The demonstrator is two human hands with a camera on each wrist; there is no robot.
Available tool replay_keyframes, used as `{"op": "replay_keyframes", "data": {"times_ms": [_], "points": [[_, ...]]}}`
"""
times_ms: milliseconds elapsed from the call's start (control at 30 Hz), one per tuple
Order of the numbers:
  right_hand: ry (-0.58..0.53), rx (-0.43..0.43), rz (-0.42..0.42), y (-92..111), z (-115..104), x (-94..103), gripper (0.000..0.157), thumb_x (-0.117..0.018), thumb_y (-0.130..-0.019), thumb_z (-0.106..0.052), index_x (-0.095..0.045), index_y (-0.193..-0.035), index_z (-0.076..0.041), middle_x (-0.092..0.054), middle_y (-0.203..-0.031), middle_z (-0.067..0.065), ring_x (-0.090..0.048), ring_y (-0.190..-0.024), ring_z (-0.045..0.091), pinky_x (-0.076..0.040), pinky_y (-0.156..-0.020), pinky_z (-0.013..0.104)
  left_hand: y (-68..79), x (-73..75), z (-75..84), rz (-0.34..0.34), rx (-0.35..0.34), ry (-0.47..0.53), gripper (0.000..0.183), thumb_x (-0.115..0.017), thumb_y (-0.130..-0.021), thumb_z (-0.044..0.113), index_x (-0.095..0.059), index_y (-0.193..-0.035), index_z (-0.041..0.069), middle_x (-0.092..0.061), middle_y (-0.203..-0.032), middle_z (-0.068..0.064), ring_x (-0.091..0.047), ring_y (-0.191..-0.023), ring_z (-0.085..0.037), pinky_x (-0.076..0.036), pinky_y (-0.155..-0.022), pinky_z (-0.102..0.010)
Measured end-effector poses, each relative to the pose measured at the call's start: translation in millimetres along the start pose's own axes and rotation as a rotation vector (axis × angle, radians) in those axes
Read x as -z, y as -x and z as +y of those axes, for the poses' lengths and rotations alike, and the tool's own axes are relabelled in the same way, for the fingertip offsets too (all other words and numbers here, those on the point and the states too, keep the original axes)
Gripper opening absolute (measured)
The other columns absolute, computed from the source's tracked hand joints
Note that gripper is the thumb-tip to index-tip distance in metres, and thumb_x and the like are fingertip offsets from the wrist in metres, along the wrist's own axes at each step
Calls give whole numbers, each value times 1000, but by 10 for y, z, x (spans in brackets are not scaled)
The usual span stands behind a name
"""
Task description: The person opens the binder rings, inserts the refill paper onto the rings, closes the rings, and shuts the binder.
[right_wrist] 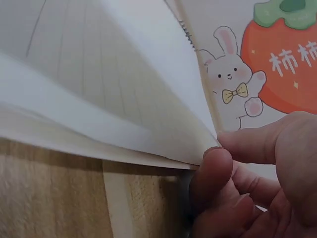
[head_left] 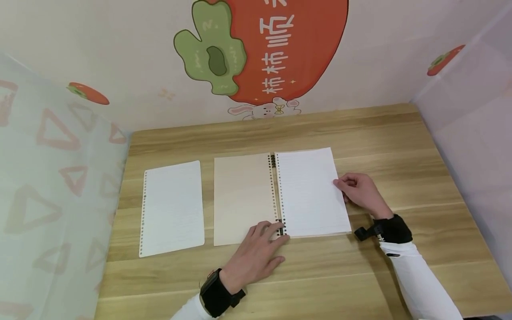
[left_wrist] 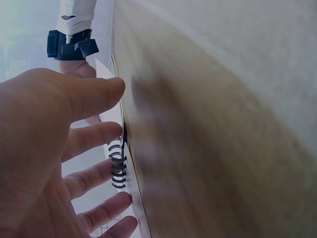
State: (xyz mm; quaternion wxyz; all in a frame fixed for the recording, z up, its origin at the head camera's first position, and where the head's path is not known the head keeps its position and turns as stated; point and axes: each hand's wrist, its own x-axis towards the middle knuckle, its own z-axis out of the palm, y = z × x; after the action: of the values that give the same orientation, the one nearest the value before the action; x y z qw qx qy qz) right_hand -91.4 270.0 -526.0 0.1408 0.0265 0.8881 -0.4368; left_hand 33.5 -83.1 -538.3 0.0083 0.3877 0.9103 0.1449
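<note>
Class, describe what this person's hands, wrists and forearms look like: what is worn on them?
The left hand and right hand wear no gloves. Each wrist has a black strap: the left strap carries a small black block, and the right strap a similar block. Both forearms have white sleeves; the right one shows a small dark mark near the cuff.

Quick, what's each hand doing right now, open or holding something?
Left hand: open, fingers at the notebook.
Right hand: pinching the edge of lined paper.
</note>
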Motion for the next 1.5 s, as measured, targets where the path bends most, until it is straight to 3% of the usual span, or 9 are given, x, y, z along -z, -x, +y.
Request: {"op": "replay_keyframes", "data": {"times_ms": [267,567,833,1133,1333,1500], "points": [[128,12,23,22,-50,-20,36,-63,-101,-36,-72,-93,-2,-62,-65,6,-58,-56,21,-41,-53,30,3,15,12,-5,6,-15,46,-68,-96,44,-65,-136,24,-49,-152,-6,-47,-133,-29,-45,-104,-46],[239,98,121,0,-23,-88,25,-69,-96,-26,-70,-86,-4,-60,-68,5,-52,-60,19,-41,-57,31,38,-4,49,-4,27,-4,44,-68,-96,43,-66,-136,24,-48,-154,-6,-47,-134,-29,-45,-106,-47],[264,94,128,24,-81,-73,24,-69,-96,-25,-68,-87,-3,-59,-70,6,-51,-61,20,-40,-58,32,43,1,62,11,29,3,44,-68,-96,43,-67,-135,24,-49,-154,-6,-48,-134,-29,-45,-106,-47],[249,155,217,40,-126,-86,23,-65,-100,-23,-68,-88,-3,-58,-71,7,-50,-62,20,-39,-58,31,34,54,50,13,46,23,39,-67,-97,44,-69,-131,26,-48,-155,-7,-51,-131,-29,-47,-103,-46],[215,256,278,18,-253,-154,19,-64,-100,-18,-72,-100,0,-68,-81,11,-58,-70,23,-46,-62,31,-8,160,-106,84,133,57,50,-67,-97,44,-64,-141,22,-50,-155,-5,-51,-134,-28,-47,-105,-47],[243,349,315,-2,-414,-243,28,-67,-97,-18,-72,-113,6,-72,-101,21,-65,-87,34,-51,-80,46,8,272,-329,181,254,29,53,-68,-96,41,-61,-142,17,-52,-152,-7,-50,-135,-32,-46,-105,-50]]}}
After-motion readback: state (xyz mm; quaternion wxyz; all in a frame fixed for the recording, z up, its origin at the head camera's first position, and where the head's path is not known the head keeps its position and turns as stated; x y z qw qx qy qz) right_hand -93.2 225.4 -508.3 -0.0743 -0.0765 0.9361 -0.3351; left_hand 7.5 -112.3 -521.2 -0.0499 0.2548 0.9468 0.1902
